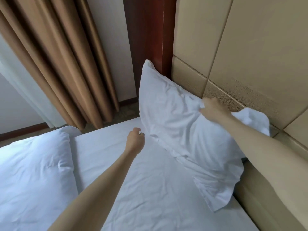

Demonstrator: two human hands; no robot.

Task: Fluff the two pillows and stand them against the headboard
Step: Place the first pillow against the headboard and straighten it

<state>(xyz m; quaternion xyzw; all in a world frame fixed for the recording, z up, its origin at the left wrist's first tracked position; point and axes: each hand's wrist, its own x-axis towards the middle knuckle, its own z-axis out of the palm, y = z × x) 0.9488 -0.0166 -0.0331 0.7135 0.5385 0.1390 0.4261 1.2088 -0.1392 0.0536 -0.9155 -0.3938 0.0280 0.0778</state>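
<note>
A white pillow (175, 127) leans against the tan padded headboard (250, 64) on the right. My right hand (212, 109) pinches a fold of its cover near the top edge. A second white pillow corner (253, 120) shows behind my right forearm, against the headboard. My left hand (135, 140) hovers over the sheet just left of the pillow's lower edge, fingers curled, holding nothing.
A folded white duvet (33, 172) lies at the lower left of the bed. The white sheet (133, 197) covers the mattress. Brown curtains (58, 64) hang at the upper left, beside a dark wooden post (148, 39).
</note>
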